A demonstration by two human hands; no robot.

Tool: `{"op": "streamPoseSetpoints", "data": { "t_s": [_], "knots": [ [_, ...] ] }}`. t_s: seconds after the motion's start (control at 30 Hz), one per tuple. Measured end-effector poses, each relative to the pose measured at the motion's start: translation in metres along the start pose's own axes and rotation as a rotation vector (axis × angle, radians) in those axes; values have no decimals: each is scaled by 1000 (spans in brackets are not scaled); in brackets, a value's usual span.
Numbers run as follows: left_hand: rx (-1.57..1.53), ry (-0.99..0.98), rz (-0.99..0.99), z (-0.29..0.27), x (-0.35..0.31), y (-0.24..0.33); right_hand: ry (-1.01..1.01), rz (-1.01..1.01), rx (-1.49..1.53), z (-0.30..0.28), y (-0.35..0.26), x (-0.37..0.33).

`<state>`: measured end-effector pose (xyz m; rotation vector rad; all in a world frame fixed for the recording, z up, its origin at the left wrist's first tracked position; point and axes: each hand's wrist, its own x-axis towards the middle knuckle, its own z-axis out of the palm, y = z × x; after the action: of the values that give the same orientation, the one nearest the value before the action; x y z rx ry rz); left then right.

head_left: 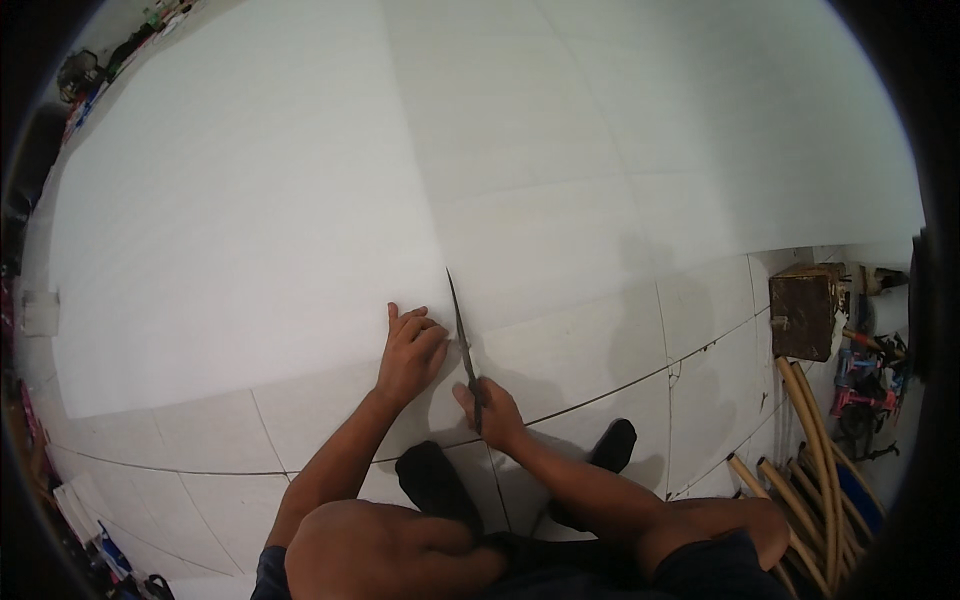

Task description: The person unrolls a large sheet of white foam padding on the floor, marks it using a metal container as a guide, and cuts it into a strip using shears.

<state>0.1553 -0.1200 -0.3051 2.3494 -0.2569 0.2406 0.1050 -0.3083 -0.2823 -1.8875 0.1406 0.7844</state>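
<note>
A large white sheet spreads over the tiled floor, brighter and more opaque on its left side and see-through on its right. My left hand rests at the near edge of the bright part. Its little finger sticks out, while the thumb and forefinger close on the sheet's edge beside the blade. My right hand is closed round the handle of a long dark knife. The narrow blade points away from me, along the line where the bright and see-through parts meet. My right fingers partly hide the handle.
My feet in dark socks stand on white tiles close behind my hands. To the right are a brown box and several long tan tubes. Assorted items line the far left edge, and a small pale block lies by the sheet's left side.
</note>
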Motion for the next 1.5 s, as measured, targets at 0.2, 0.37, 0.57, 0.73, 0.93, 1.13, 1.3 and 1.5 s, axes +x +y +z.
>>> {"op": "streamPoseSetpoints", "data": {
  "t_s": [0.2,0.37,0.57,0.73,0.93,1.13,1.3,1.5],
  "knots": [
    [-111,-66,-22,-5,0,-3,-2,-26,122,0,5,48],
    [-133,-73,-57,-8,-5,-7,3,36,94,-1,-20,42],
    [-128,-50,-16,-4,-4,-9,-58,98,270,-21,-76,89],
    [-112,-72,-11,-7,-5,-7,-36,73,221,-21,-80,94],
    [-87,-46,-3,-3,-6,-9,-77,119,324,-33,-126,138],
    [-50,-75,18,0,-6,-9,-25,78,232,-30,-129,147],
    [-23,-91,28,-1,-6,-9,-87,84,294,-38,-157,183],
    [7,-91,25,-1,-5,-10,-18,-25,200,-32,-161,205]
  ]
}}
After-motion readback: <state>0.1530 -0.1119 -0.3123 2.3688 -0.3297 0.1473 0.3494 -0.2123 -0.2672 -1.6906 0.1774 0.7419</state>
